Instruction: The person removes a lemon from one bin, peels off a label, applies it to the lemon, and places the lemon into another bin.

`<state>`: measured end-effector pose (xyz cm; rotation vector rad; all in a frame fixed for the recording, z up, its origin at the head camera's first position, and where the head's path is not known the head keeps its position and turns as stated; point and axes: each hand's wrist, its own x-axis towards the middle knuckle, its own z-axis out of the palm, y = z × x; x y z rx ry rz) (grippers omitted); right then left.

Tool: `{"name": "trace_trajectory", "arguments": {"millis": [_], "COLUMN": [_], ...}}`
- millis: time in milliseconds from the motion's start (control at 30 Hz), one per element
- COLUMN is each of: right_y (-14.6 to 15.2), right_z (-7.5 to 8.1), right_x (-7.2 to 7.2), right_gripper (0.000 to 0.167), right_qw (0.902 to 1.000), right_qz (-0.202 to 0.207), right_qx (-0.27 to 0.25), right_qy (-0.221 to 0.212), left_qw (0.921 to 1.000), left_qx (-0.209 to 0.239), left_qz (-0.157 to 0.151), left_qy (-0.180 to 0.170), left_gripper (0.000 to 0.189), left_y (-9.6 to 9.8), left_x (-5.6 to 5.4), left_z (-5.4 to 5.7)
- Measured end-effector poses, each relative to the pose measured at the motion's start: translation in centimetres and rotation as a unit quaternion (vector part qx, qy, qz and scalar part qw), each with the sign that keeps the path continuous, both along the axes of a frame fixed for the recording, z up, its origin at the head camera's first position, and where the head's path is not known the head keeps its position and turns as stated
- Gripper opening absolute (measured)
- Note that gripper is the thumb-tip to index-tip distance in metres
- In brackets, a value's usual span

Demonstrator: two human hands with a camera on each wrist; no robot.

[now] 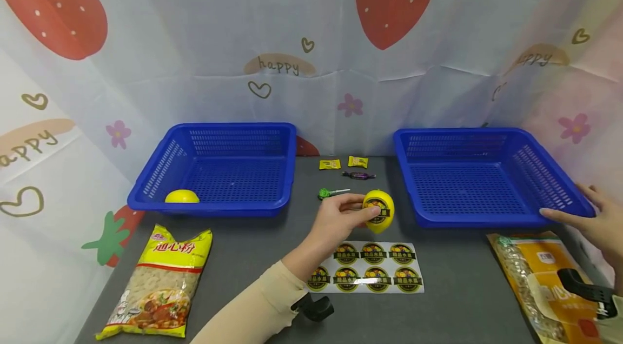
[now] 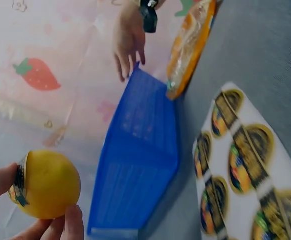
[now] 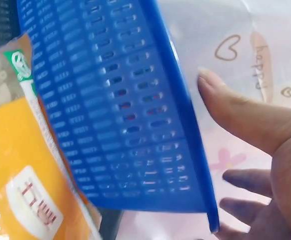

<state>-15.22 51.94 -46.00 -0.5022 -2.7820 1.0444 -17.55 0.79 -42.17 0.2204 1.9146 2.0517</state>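
Observation:
My left hand (image 1: 336,220) holds a yellow lemon (image 1: 384,219) between thumb and fingers, above the table between two blue baskets. A round dark label (image 1: 379,207) is on the lemon, with the thumb against it; the left wrist view shows the label (image 2: 19,184) edge-on. Below lies a white sheet of round fruit stickers (image 1: 375,271), partly hidden by my forearm. At the right blue basket's (image 1: 486,220) right front corner is my right hand (image 1: 594,219), fingers spread. In the right wrist view the thumb (image 3: 240,107) is beside the rim, not curled round it.
A second lemon (image 1: 182,196) lies in the left blue basket (image 1: 209,206). Small yellow candies (image 1: 330,164), a purple-wrapped candy (image 1: 358,175) and a green lollipop (image 1: 325,193) lie between the baskets. Pasta bags stand out front left (image 1: 160,290) and front right (image 1: 540,263). A strawberry-print curtain (image 1: 209,19) hangs behind.

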Motion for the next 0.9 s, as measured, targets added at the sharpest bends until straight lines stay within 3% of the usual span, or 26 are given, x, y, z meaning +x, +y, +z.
{"name": "trace_trajectory", "arguments": {"millis": [167,267,533,733,900], "right_y": [-1.7,-2.7,-2.8,-3.6,-3.7], "right_z": [1.9,2.8,2.7,3.3,3.2], "right_x": [1.0,1.4,1.3,1.7,1.7], "right_gripper": [0.108,0.106,0.108,0.104,0.104], "right_qw": [0.9983,0.998,0.9977,0.9979,0.9979], "right_qz": [0.019,0.022,0.007,0.004,0.008], "right_qx": [-0.002,-0.012,-0.022,-0.025,-0.029], "right_qy": [-0.056,-0.058,-0.064,-0.059,-0.058], "left_qw": [0.9997,0.9987,0.9963,0.9912,0.9914], "left_qx": [0.005,0.022,-0.004,-0.076,-0.073], "left_qz": [0.006,0.015,0.058,0.102,0.104], "left_qy": [-0.024,-0.044,-0.063,-0.039,-0.032], "left_gripper": [0.041,0.036,0.032,0.039,0.039], "left_y": [3.4,5.4,9.9,11.4,11.4], "left_x": [-1.0,-1.8,-2.5,-2.0,-1.6], "left_z": [0.8,1.2,1.7,2.1,2.2]}}
